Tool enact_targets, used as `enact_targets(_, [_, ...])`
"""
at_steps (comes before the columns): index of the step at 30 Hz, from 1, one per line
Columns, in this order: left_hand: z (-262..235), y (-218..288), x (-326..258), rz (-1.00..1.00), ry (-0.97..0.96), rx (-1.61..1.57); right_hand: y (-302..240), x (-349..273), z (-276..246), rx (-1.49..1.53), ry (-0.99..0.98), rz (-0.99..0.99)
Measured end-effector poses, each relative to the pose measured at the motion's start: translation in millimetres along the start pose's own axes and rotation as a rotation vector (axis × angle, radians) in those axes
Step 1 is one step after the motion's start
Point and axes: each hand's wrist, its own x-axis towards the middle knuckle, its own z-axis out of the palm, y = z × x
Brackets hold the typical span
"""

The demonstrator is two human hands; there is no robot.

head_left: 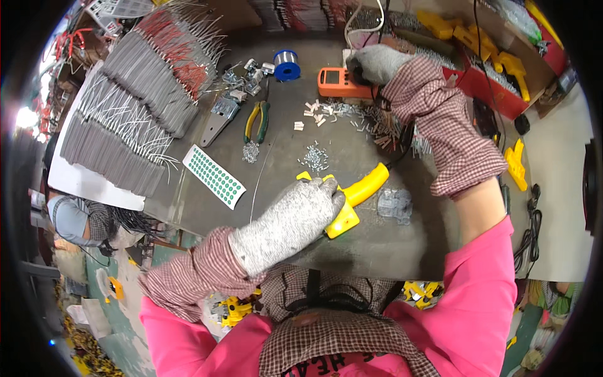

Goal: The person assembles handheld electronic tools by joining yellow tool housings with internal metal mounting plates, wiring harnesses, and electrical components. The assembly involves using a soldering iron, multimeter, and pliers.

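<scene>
The left hand (295,217) has its grip closed over a yellow tool (355,195) lying near on the grey surface (352,151). The right hand (377,63) reaches far, its grip curled on something dark beside an orange meter (336,81); what it holds cannot be told.

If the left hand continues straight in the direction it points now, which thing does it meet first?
The gloved left hand points up and right and already rests on the yellow tool. Past that handle, the next thing looks like the clear plastic pieces, though depth is unclear.
</scene>
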Motion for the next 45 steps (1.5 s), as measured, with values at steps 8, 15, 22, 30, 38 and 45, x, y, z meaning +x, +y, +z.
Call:
enact_targets(8, [-13, -13, 23, -0.267, -0.356, -0.02, -11, -1, -7, -0.061, 0.041, 0.037])
enact_targets(15, [7, -19, 12, -0.057, -0.018, -0.002, -8, -4, -10, -0.096, -0.001, 0.054])
enact_targets(22, [-2, -14, 20, -0.189, -0.175, -0.01, -14, -5, -11, -0.109, -0.036, 0.072])
enact_targets(30, [12, -19, 17, -0.068, 0.039, 0.015, -4, -1, -3, -0.03, 0.113, 0.162])
enact_targets(38, [-27, -4, 31, -0.375, -0.556, -0.087, -12, 8, -11, -0.047, -0.046, 0.091])
enact_targets(45, [-15, -9, 2, -0.052, -0.043, -0.039, -18, -1, -12, -0.118, -0.036, 0.087])
